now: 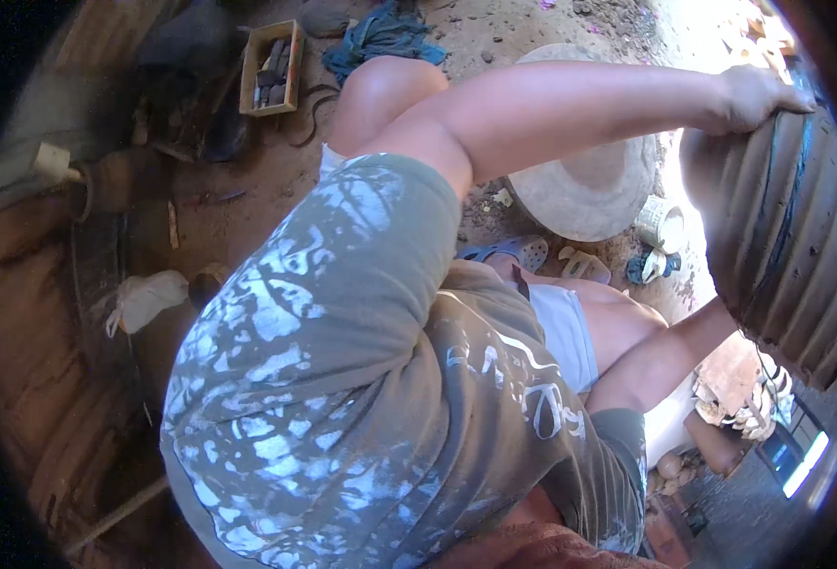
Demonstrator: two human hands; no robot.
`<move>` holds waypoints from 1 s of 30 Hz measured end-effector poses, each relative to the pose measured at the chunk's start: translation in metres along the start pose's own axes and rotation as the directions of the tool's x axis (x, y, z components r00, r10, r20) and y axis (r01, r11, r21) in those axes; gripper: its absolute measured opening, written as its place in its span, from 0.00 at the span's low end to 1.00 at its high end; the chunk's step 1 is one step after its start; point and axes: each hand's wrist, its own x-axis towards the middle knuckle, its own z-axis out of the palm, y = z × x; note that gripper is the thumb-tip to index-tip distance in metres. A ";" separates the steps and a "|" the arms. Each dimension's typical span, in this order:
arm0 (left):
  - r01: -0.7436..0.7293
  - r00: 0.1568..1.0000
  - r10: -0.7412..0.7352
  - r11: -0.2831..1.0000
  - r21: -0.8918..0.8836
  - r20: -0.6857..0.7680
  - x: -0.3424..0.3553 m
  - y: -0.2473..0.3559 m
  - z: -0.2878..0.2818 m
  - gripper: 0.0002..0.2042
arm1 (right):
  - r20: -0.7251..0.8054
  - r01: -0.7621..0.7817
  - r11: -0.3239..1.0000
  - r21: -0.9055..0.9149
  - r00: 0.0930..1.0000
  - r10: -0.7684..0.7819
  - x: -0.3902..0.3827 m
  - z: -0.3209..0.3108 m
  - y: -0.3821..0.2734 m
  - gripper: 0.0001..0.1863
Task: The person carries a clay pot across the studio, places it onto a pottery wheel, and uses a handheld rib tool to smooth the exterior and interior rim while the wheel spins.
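Note:
My left arm stretches across to the right, and my left hand (758,99) is closed over the upper edge of a dark corrugated sheet (788,228), which looks like rusted metal. The sheet stands tilted at the far right. My right forearm reaches toward its lower edge from below; the right hand is hidden behind the sheet, so its fingers cannot be made out. Beneath my left arm lies a large round grey disc (570,204) with a darker middle, on the dirt ground.
A yellow box (293,81) of small tools and a blue cloth (380,43) lie at the upper left. By my foot in a blue clog (530,251) sits a white tin (660,223). A whitish bag (148,299) is at the left. Pale piled pieces (769,398) lie below the sheet.

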 end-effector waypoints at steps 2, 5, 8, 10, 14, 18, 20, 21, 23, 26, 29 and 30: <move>0.074 0.997 -0.075 0.997 0.035 0.023 -0.013 0.005 -0.006 0.25 | 0.001 -0.014 1.000 -0.025 1.000 0.014 -0.006 -0.007 0.008 0.24; 0.147 0.989 -0.148 0.987 0.064 0.011 -0.039 0.020 -0.025 0.25 | 0.038 -0.036 0.998 -0.046 0.999 0.038 -0.016 0.001 0.032 0.23; 0.339 0.941 -0.337 0.935 -0.105 0.036 -0.061 0.016 -0.062 0.25 | 0.070 -0.041 0.995 -0.087 0.996 0.047 -0.028 0.009 0.057 0.23; 0.449 0.891 -0.455 0.884 -0.133 -0.015 -0.078 0.014 -0.084 0.25 | 0.098 -0.041 0.990 -0.132 0.994 0.054 -0.036 0.015 0.077 0.23; 0.555 0.823 -0.563 0.825 -0.105 -0.074 -0.096 0.020 -0.107 0.37 | 0.137 -0.023 0.981 -0.194 0.989 0.051 -0.040 0.028 0.108 0.23; 0.589 0.800 -0.597 0.800 -0.115 -0.061 -0.101 0.008 -0.131 0.39 | 0.189 0.003 0.968 -0.251 0.981 0.046 -0.045 0.038 0.134 0.22; 0.603 0.788 -0.612 0.789 -0.118 -0.067 -0.106 0.000 -0.141 0.37 | 0.195 0.010 0.961 -0.278 0.980 0.046 -0.050 0.036 0.144 0.22; 0.604 0.785 -0.614 0.788 -0.118 -0.081 -0.108 0.000 -0.147 0.37 | 0.203 0.012 0.958 -0.286 0.978 0.048 -0.051 0.038 0.146 0.22; 0.617 0.764 -0.631 0.776 -0.133 -0.137 -0.112 -0.001 -0.156 0.35 | 0.233 0.032 0.955 -0.294 0.972 0.039 -0.049 0.048 0.151 0.22; 0.651 0.725 -0.672 0.740 -0.170 -0.151 -0.116 -0.013 -0.163 0.33 | 0.217 0.032 0.945 -0.327 0.975 0.042 -0.057 0.038 0.163 0.22; 0.634 0.714 -0.668 0.744 -0.210 -0.210 -0.117 -0.014 -0.168 0.28 | 0.253 0.057 0.939 -0.340 0.967 0.033 -0.053 0.049 0.164 0.21; 0.630 0.710 -0.668 0.744 -0.221 -0.223 -0.117 -0.016 -0.167 0.26 | 0.255 0.062 0.936 -0.347 0.967 0.031 -0.055 0.047 0.165 0.21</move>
